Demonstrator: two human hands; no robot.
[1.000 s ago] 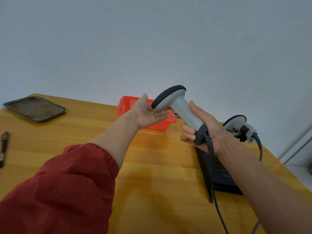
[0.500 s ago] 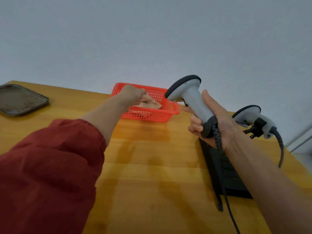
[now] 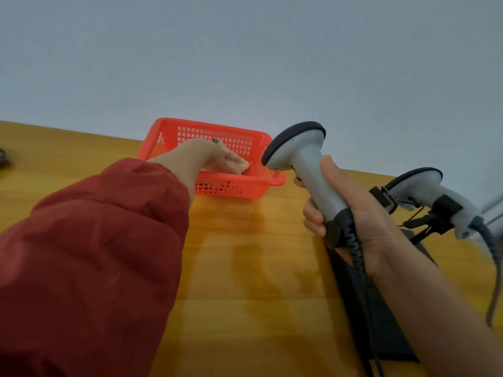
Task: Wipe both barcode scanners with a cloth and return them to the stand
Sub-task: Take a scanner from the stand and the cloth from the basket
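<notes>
Since a second ago the left hand (image 3: pixel 213 156) has gone from lying palm-up in front of the basket (image 3: pixel 272 184) to reaching down inside it, and it is now resting on the beige cloth (image 3: pixel 241 165) there; whether its fingers are closing on the cloth cannot be told. The right hand (image 3: pixel 353 224) is still gripping the handle of the first scanner (image 3: pixel 304 159), fingers and thumb wrapping round it, holding it upright above the table (image 3: pixel 258 268) with its dark-rimmed head beside the basket's right corner. The dark tray at the left is now slipping almost out of view. The basket is sitting against the table's far edge, at the wall, with bare wood lying open between the red sleeve (image 3: pixel 95 254) and the right forearm. The second scanner (image 3: pixel 424 186) is sitting clipped in the black stand (image 3: pixel 441 216) at the right, its cable (image 3: pixel 494 254) hanging down.
</notes>
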